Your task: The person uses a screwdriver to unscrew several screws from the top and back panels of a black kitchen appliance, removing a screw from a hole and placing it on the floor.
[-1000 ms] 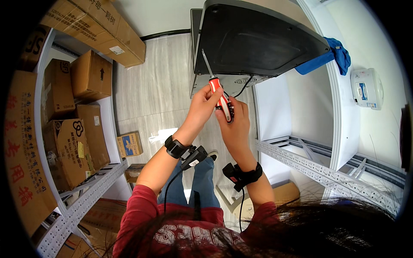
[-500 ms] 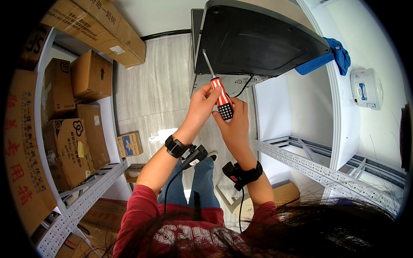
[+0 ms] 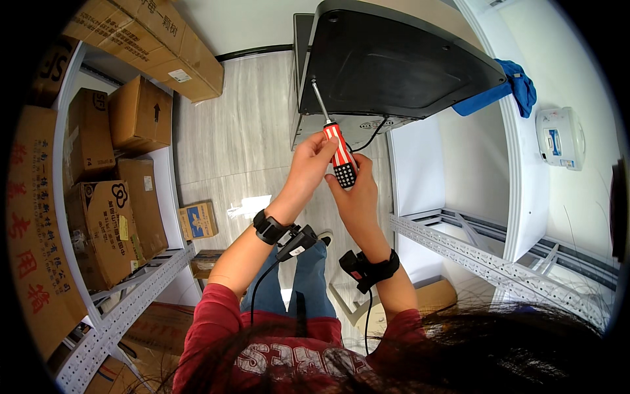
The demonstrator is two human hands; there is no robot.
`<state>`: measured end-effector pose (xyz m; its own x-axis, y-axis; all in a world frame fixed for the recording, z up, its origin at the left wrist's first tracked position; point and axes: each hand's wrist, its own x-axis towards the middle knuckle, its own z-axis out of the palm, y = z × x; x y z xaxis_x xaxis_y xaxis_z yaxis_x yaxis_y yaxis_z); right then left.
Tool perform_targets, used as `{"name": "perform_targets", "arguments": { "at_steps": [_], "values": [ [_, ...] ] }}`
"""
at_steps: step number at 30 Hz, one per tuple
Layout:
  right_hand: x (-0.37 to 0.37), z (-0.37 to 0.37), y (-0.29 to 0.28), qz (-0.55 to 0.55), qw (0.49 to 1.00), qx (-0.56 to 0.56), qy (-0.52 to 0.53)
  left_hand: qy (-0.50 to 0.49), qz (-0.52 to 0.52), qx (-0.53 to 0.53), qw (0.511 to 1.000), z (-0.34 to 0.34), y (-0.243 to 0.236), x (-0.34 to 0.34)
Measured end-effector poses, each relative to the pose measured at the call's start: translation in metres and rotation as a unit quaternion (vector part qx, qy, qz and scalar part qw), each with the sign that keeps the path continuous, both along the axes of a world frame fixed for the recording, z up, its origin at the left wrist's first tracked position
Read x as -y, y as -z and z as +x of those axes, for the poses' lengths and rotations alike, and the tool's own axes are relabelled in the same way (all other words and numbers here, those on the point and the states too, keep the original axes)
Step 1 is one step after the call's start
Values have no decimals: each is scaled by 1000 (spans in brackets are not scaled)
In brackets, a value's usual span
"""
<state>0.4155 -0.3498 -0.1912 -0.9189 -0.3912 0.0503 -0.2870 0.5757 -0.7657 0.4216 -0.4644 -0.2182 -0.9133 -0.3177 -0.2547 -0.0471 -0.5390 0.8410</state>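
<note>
A screwdriver with a red and white striped handle and a black, white-dotted butt is held in both hands. My left hand pinches the front of the handle between thumb and fingers. Around the dotted rear end close the fingers of my right hand. The metal shaft points up and slightly left. Its tip meets a screw spot near the left edge of the black panel of a large boxy appliance. Whether the tip sits in a screw head is too small to tell.
A black cable hangs from the appliance. Cardboard boxes fill the metal shelf on the left, and a small box lies on the floor. At right stand another shelf frame, a blue cloth and a white appliance.
Both hands and the screwdriver sit slightly lower and further right in the picture, and the black panel has shifted much the same way. The grip looks unchanged.
</note>
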Motion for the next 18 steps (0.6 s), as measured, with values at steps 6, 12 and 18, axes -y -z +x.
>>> {"name": "perform_targets", "arguments": {
  "at_steps": [6, 12, 18],
  "values": [
    [0, -2, -3, -4, 1000, 13, 0, 0, 0, -8, 1000, -2, 1, 0],
    [0, -2, -2, -4, 1000, 1, -4, 17, -8, -4, 1000, -1, -2, 2],
    [2, -3, -4, -39, 999, -12, 6, 9, -45, 5, 999, -5, -9, 5]
  ]
}}
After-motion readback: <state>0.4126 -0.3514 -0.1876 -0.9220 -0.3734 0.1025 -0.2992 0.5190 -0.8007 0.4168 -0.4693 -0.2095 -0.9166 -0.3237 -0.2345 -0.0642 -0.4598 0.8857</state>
